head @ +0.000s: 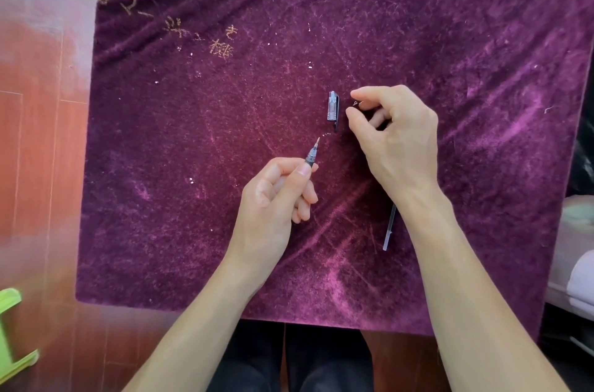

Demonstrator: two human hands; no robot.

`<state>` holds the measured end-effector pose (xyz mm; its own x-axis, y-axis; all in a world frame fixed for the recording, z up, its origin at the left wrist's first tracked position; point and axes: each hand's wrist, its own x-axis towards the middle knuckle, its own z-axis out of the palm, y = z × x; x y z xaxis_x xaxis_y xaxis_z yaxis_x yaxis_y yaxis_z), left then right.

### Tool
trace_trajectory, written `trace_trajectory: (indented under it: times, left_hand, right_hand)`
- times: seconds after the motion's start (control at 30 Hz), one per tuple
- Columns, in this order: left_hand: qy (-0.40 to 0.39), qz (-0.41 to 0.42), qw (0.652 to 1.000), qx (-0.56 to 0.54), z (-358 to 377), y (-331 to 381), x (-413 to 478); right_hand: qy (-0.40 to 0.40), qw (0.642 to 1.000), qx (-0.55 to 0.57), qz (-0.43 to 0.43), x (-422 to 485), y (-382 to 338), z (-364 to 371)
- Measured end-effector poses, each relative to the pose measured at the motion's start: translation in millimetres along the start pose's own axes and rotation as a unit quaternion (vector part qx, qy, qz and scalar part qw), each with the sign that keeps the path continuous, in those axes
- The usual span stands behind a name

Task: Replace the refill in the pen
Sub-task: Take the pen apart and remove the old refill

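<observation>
My left hand (278, 195) grips the pen (312, 154) near its front, and the metal tip points up and away from me. The clear pen cap (333, 109) with a dark clip lies on the purple cloth just beyond the tip. My right hand (393, 138) hovers right of the cap with thumb and forefinger apart around a tiny part (355, 103); whether they touch it is unclear. A thin clear refill (389, 227) lies on the cloth, partly hidden under my right wrist.
A purple velvet cloth (225, 231) covers the table. Reddish wooden floor (38, 134) lies to the left, with a green plastic object (9, 337) at the lower left. Pale items (578, 263) sit past the right edge. My dark trousers show below the table.
</observation>
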<state>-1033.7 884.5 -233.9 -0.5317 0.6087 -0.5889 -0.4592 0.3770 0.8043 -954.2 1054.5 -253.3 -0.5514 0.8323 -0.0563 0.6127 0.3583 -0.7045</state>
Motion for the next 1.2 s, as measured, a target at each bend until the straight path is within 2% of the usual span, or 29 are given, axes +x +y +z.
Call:
trace_trajectory:
  times: [0.23, 0.33, 0.37, 0.43, 0.5, 0.6, 0.83, 1.2]
  left_hand:
    - [0.001, 0.008, 1.000, -0.005, 1, -2, -1]
    - [-0.002, 0.010, 1.000, -0.005, 1, -1, -3]
    - [-0.003, 0.008, 1.000, -0.005, 2, -1, -3]
    - [-0.004, 0.005, 1.000, 0.001, 3, 0, -6]
    - [-0.005, 0.004, 1.000, 0.011, 5, 0, -9]
    - [-0.014, 0.007, 1.000, 0.020, 6, -3, -15]
    - [-0.033, 0.013, 0.999, 0.019, 5, -11, -20]
    - [-0.027, 0.017, 0.999, 0.003, 17, -9, -26]
  right_hand:
    - [-0.003, 1.000, 0.013, 0.023, -3, -5, -6]
    - [0.047, 0.993, 0.101, 0.045, -16, -14, -19]
    - [0.049, 0.981, 0.168, 0.080, -25, -17, -23]
    - [-0.004, 0.935, 0.299, 0.191, -46, -25, -25]
    - [-0.077, 0.906, 0.336, 0.244, -68, -31, -21]
    - [-0.118, 0.879, 0.384, 0.255, -90, -38, -14]
    - [-0.112, 0.830, 0.469, 0.279, -98, -42, -12]
    - [-0.098, 0.835, 0.462, 0.284, -97, -37, -22]
